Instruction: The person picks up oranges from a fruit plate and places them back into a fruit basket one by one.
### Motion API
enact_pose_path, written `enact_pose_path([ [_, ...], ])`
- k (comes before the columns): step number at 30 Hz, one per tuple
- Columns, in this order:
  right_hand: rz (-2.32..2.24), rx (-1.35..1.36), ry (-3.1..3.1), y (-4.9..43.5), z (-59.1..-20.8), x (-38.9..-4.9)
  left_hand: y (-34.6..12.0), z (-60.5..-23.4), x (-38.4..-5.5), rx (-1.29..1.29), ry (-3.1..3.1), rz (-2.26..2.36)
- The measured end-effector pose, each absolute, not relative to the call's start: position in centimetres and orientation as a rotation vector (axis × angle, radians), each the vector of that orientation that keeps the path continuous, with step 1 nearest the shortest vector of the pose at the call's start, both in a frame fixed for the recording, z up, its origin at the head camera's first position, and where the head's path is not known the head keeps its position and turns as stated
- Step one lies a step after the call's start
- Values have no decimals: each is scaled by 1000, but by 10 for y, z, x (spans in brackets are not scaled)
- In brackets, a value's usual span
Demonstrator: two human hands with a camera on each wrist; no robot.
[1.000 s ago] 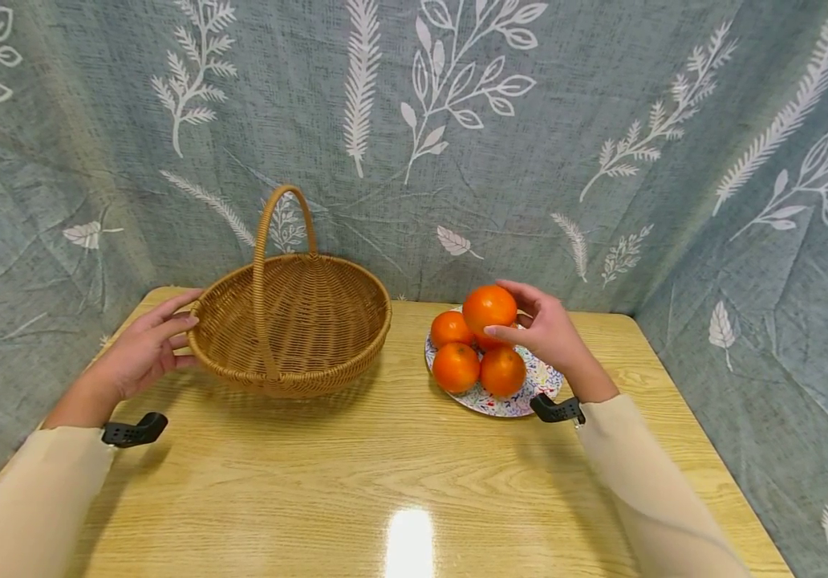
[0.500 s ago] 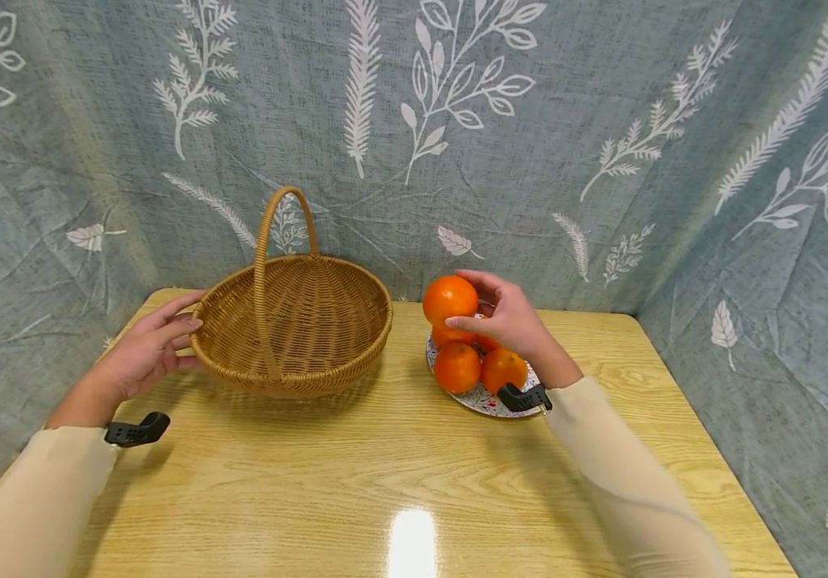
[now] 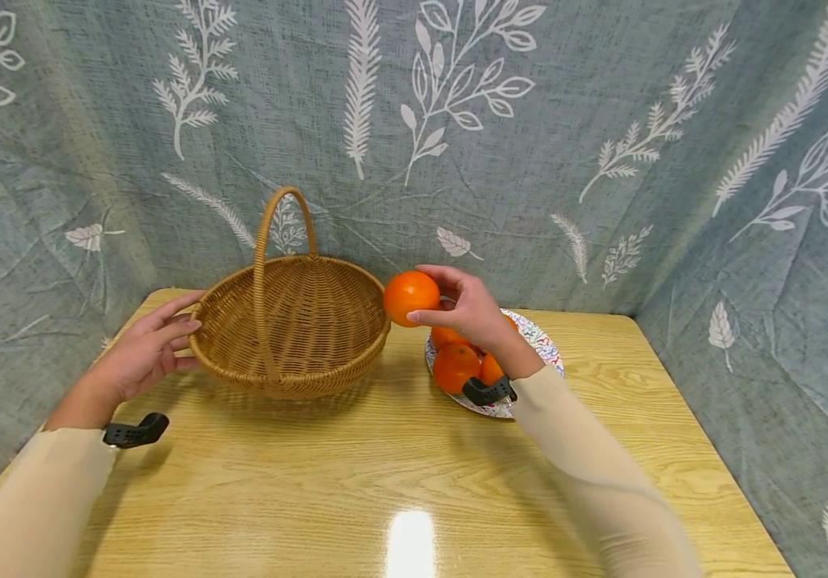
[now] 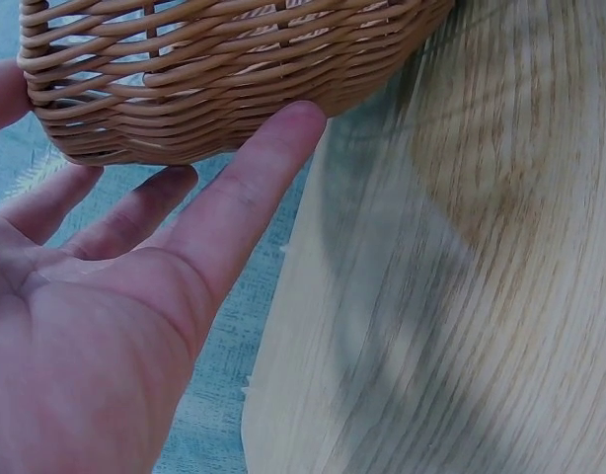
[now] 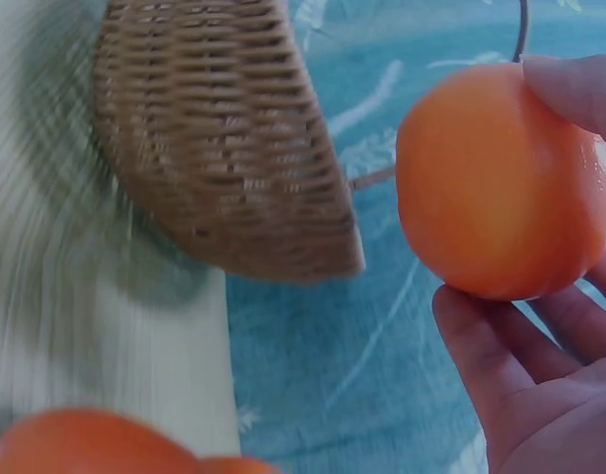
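A brown wicker basket (image 3: 327, 377) with a tall arched handle stands at the left of the table. At its left rim my left hand (image 3: 143, 349) touches the outer wall with mostly straight, spread fingers; the woven side also shows in the left wrist view, above the left hand (image 4: 96, 306). Between thumb and fingertips my right hand (image 3: 464, 305) holds a glossy orange (image 3: 411, 297) in the air, just right of the basket's rim. The right wrist view shows the gripped orange (image 5: 505, 183) apart from the wicker. Several oranges (image 3: 456, 369) sit below on a plate, partly hidden by the right hand and wrist.
The patterned plate (image 3: 540, 345) lies on the right half of the wooden table (image 3: 313, 490). A grey-blue leaf-print cloth (image 3: 399, 217) hangs close behind and along both sides. Black wrist straps (image 3: 135, 431) show on both arms.
My right hand has carried the orange leftward and slightly up, from above the plate to beside the basket's right rim. The left hand and basket have stayed in place.
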State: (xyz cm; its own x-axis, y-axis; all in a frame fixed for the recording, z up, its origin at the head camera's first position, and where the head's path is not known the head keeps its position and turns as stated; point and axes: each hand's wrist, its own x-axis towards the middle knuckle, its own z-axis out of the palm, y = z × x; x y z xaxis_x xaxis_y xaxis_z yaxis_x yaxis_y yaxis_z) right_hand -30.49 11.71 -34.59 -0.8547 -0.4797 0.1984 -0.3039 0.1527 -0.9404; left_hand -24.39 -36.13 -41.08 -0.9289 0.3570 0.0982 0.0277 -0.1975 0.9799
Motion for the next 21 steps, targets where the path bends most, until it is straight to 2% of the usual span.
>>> enact_pose_path([
  [21,-1742,-784,2310,58,-337,-320,-361,-410,-242,477,1828,2249],
])
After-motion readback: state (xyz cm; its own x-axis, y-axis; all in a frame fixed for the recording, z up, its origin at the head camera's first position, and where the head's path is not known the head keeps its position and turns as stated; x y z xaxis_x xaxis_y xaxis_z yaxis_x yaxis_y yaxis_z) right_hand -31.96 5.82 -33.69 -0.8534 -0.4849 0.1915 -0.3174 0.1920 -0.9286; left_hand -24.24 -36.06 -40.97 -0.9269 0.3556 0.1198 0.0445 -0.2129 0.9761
